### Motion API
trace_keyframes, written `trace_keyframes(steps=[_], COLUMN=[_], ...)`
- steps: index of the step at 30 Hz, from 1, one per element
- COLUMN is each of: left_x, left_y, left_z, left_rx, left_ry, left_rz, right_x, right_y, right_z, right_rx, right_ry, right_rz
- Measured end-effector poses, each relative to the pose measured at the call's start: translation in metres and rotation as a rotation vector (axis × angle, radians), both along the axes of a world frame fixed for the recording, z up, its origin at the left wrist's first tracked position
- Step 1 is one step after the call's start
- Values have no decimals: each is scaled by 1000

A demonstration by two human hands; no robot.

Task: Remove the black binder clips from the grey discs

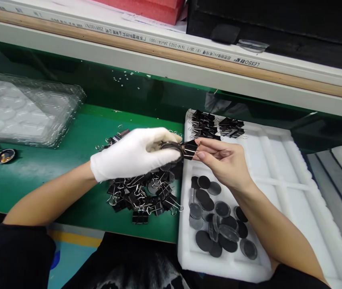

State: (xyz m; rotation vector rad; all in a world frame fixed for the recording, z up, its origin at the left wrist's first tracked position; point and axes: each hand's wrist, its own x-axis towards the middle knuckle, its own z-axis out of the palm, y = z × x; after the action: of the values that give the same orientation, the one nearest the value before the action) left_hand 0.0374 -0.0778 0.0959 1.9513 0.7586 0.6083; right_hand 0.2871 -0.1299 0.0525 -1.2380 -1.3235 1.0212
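Note:
My left hand [131,154], in a white glove, is closed around a dark round piece [172,147] with a rim, partly hidden by the fingers. A black binder clip [190,149] sits at the right edge of that piece, its wire handles lying along it. Bare, my right hand [226,160] pinches the clip between thumb and fingers. Below the glove, a loose pile of binder clips [140,194] covers part of the green table [83,188]. Dark and clear discs [215,233] lie scattered in the near compartment of a white foam tray [185,237].
Grouped binder clips [203,122] occupy the tray's far left corner. Stacked clear plastic trays [23,112] stand on the left, with two shiny round pieces [5,155] in front. A shelf edge [158,56] crosses the back, holding red foam [158,10] and a black box [279,28].

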Motion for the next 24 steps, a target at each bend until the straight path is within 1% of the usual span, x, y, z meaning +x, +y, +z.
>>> trace_keyframes(steps=[3, 6, 8, 12, 19, 24], left_x=[2, 4, 6, 6, 9, 12], left_y=[5, 8, 8, 5, 1, 2], left_z=[1, -5, -9, -12, -12, -17], left_rx=[-83, -99, -78, 29, 84, 82], left_ry=[24, 32, 31, 13, 115, 121], left_rz=[98, 114, 128, 204, 216, 172], right_x=[2, 1, 1, -1, -8, -13], right_y=[5, 6, 5, 3, 0, -3], right_z=[-7, -12, -14, -14, -13, -13], right_rx=[-29, -65, -95, -125, -143, -172], right_ry=[71, 117, 117, 150, 214, 197], right_rz=[-33, -25, -19, -9, -16, -40])
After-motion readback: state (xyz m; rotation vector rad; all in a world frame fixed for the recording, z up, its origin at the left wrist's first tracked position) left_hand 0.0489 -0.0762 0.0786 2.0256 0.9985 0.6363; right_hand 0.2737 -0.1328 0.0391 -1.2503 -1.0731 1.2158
